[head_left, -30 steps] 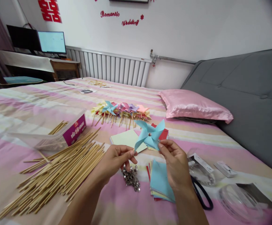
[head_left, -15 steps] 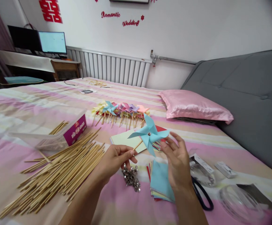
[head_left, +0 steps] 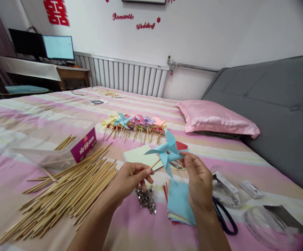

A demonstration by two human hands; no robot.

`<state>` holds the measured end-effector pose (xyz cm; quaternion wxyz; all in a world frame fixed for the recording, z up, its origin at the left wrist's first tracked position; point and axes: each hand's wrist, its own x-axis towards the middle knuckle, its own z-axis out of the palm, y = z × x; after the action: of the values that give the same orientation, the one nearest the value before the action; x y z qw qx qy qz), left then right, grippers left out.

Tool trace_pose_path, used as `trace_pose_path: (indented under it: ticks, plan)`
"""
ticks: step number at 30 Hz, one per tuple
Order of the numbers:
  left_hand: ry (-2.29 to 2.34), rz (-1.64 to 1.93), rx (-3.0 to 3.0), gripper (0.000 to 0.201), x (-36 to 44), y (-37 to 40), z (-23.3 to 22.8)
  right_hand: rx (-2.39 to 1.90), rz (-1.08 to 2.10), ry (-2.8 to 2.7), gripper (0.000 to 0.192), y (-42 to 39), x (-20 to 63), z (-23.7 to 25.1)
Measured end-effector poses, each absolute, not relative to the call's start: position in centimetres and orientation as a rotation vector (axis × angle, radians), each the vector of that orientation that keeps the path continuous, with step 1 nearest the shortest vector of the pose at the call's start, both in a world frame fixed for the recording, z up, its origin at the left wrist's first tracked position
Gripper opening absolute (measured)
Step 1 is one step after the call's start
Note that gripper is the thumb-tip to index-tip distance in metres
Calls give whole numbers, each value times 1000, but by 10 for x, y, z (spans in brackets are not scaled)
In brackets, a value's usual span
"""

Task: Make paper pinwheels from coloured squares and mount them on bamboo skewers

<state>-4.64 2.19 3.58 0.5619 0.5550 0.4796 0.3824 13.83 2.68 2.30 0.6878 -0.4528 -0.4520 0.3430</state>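
Observation:
A light blue paper pinwheel (head_left: 168, 153) on a wooden stick is held up over the bed, a small metal pin at its centre. My left hand (head_left: 133, 177) is closed, pinching the stick below the blades. At the right blade, my right hand (head_left: 200, 177) has its thumb and fingers together on the paper. Under the left fingers lies a heap of silver pins (head_left: 146, 200). A stack of coloured paper squares (head_left: 180, 202), blue on top, sits beside the right wrist. Behind the pinwheel are pale green sheets (head_left: 138, 157), partly covered.
Many wooden sticks (head_left: 70, 195) lie spread at left, by a clear plastic box (head_left: 49, 157). Finished pinwheels (head_left: 138, 122) are grouped farther back. Scissors (head_left: 226, 218), a clear round container (head_left: 266, 226) and small boxes lie at right. A pink pillow (head_left: 216, 118) rests near the grey headboard (head_left: 277, 111).
My right hand has closed from spread fingers onto the pinwheel's right blade. The blades have turned slightly and shifted a little right and down. My left hand keeps its grip on the stick.

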Motion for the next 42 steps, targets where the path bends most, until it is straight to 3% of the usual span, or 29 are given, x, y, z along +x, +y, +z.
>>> trace_pose_path:
  ticks: [4,9,16,21,28,35,42]
  plan:
    - [1122,910,1288,31,-46,22,37,-988,765,-1011,27,25,136,25]
    - [1163,1064,1131,31,-43,24,36,-936,737,-968,51,25,134,29]
    - [1179,1321,864,32,-36,29,24,-1092,1201,-1258,30,24,118,15]
    - [1100,1386,762,27,-35,29,22,-1124,1387,-1393,34,15,96,7]
    - [1119,1381,725,31,-39,28,21,-1129,1421,-1288,28,10,73,0]
    - [1137,1422,812,41,-42,32,15,-1142,1368,-1148,34,11,70,-4]
    - [1256,1542,928,35,-52,36,8,-1229,1163,-1139,37,47,78,24]
